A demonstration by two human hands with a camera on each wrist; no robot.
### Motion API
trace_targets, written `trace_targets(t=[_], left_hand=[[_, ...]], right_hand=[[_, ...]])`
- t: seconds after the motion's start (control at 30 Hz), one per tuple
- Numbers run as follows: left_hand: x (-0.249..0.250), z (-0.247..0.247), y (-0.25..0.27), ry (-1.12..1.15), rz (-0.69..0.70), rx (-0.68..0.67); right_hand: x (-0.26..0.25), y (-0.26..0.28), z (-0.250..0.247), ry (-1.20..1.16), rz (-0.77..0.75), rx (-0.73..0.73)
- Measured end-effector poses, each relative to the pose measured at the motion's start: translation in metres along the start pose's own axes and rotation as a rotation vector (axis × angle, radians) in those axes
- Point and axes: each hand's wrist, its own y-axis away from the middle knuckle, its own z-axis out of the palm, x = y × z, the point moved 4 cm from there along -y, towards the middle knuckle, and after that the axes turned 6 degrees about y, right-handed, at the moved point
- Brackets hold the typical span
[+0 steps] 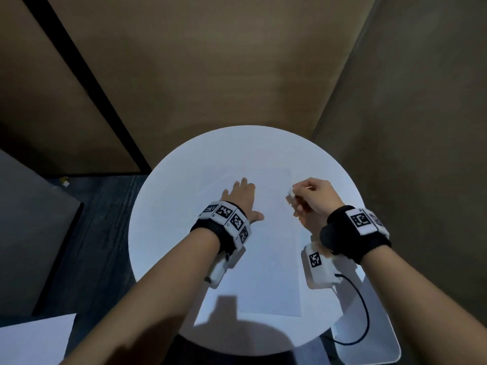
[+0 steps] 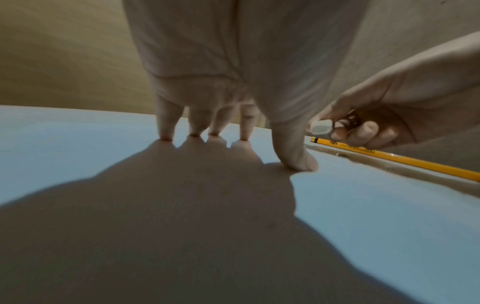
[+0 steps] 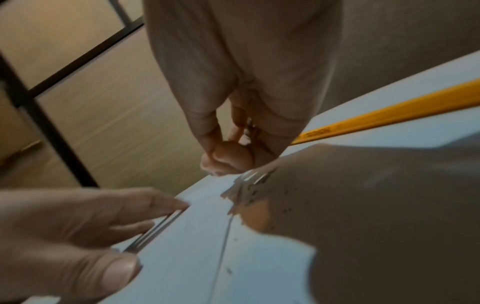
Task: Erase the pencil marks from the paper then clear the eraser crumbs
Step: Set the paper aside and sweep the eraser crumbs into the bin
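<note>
A white paper sheet (image 1: 271, 259) lies on the round white table (image 1: 171, 206). My left hand (image 1: 241, 197) rests flat by the sheet's far left corner, fingers straight and spread, with the fingertips (image 2: 193, 131) pressing down. My right hand (image 1: 296, 196) pinches a small white eraser (image 1: 290, 193) over the sheet's far right part. In the left wrist view the eraser (image 2: 320, 127) looks slightly raised off the surface. My right hand (image 3: 226, 162) mostly hides the eraser in its own wrist view. Dark eraser crumbs (image 3: 287, 210) speckle the paper beneath it.
A yellow pencil (image 2: 389, 158) lies on the table just beyond my right hand, also seen as the pencil (image 3: 389, 115) in the right wrist view. A black cable (image 1: 365, 312) hangs off the table's near right edge. Brown walls stand close behind.
</note>
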Motion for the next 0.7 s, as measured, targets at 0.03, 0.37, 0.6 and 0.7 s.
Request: trace_targets(t=[0.03,0.37,0.6,0.7], left_hand=[[0.006,0.001,-0.004,0.011,0.019,-0.036],[0.028,-0.007,-0.022,-0.103,-0.036,-0.141],[0.034,-0.003,-0.021,-0.094,-0.051,-0.094],[0.036,-0.005,-0.017,-0.101,-0.054,-0.096]], right_hand=[[-0.002,-0.004,0.003,0.105,-0.029,-0.001],[-0.023,-0.041,0.016,0.670,-0.203,0.042],[-0.029,-0.039,0.016,0.794,-0.236,-0.145],[-0.030,-0.039,0.017,0.736,-0.259,-0.042]])
